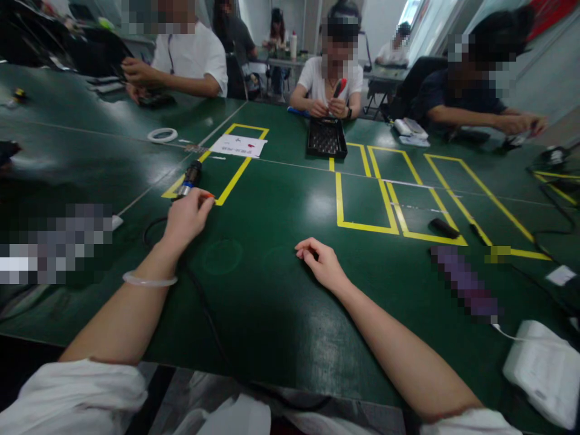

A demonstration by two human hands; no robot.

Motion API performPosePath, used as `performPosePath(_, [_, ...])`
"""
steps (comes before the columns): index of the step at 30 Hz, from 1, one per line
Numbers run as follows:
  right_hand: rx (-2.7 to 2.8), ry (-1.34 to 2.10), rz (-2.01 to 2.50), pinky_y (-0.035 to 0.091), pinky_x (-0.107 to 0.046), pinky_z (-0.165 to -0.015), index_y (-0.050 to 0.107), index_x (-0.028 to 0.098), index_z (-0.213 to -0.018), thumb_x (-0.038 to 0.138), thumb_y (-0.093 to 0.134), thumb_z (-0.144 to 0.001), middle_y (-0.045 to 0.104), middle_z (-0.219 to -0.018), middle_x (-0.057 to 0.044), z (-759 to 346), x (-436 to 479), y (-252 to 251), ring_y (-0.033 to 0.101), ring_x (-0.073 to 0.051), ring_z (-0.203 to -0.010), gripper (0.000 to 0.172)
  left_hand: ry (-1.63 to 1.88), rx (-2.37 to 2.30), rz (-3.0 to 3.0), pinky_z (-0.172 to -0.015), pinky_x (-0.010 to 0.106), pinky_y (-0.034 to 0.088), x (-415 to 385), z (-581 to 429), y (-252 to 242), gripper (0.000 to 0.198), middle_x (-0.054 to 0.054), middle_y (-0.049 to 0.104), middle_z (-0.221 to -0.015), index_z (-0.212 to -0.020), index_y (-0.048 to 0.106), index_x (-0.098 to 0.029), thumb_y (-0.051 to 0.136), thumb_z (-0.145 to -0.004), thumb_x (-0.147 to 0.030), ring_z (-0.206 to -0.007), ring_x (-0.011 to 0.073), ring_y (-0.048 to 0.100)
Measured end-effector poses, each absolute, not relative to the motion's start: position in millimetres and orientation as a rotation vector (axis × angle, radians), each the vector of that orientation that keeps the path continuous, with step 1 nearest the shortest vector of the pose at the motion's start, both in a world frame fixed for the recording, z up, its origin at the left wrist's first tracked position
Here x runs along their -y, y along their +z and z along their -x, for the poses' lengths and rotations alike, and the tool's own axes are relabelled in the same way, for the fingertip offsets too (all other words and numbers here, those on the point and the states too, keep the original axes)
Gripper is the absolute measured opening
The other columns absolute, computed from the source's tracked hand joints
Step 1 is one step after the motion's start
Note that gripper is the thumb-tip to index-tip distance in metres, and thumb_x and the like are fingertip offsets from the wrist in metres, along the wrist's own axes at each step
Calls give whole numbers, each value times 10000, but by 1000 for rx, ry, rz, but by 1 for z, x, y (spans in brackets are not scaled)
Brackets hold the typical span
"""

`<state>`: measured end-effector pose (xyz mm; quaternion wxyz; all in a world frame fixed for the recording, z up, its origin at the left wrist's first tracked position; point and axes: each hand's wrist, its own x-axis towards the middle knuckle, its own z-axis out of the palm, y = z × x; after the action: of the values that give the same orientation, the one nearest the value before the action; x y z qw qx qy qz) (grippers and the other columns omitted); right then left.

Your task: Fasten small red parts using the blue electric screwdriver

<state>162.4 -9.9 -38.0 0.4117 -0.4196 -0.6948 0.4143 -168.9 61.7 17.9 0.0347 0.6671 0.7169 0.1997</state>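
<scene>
My left hand (188, 214), its wrist in a pale bangle (149, 279), is closed in a pinch on the table. A small orange-red piece (211, 196) shows at its fingertips; its full shape is hidden. Just beyond the knuckles lies a black cylindrical tool (192, 174) with a silver and blue end. Whether the hand touches this tool I cannot tell. A black cable (203, 296) passes under the left wrist toward the table's near edge. My right hand (319, 261) rests on the green tabletop with fingers curled together, and nothing is visible in it.
Yellow tape rectangles (367, 228) mark the green table (267, 320). Across it are a printed paper (238, 146), a white tape roll (162, 135) and a black tray (326, 151) before a seated person. At right sit a black cylinder (444, 228) and a white adapter (541, 368).
</scene>
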Motion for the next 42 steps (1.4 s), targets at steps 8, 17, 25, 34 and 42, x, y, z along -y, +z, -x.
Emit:
performPosePath(8, [1624,1281,958,486,-313,-790,580,198,-1063,356,494,-950,692,-816,-25,-161,10,-37,646,-157,-780,213,569,-1006,-1737,-710,269,461,-20,61,14,534,23,616,-816,-1370,465,-146,444,-933,-454,-689,123,573])
performPosePath(17, [1499,1534,794,506,-333,-780,556,207,-985,478,663,-845,690,-810,-26,-159,10,-33,647,-165,-758,324,513,-856,-1620,-645,244,438,-15,32,5,577,6,618,-752,-1431,365,-139,477,-934,-408,-639,109,550])
performPosePath(25, [1489,1371,842,483,-293,-703,522,229,-983,438,670,-837,602,-816,-3,-159,8,-40,600,-149,-745,294,677,-922,-1403,-753,305,500,-15,30,-11,315,34,630,-769,-968,533,-131,510,-911,-440,-732,141,627])
performPosePath(34, [1532,1291,887,481,-298,-715,517,231,-1014,381,660,-845,609,-868,-13,-159,9,-40,593,-152,-769,267,721,-1022,-1804,-794,281,492,-4,32,2,254,31,645,-914,-987,579,-165,565,-883,-396,-843,147,631])
performPosePath(42, [1556,1224,903,492,-297,-707,554,214,-1007,337,666,-835,633,-887,-20,-161,6,-40,593,-143,-752,239,737,-1043,-2198,-872,317,483,-1,35,6,163,51,610,-989,-992,590,-180,509,-915,-298,-936,167,601])
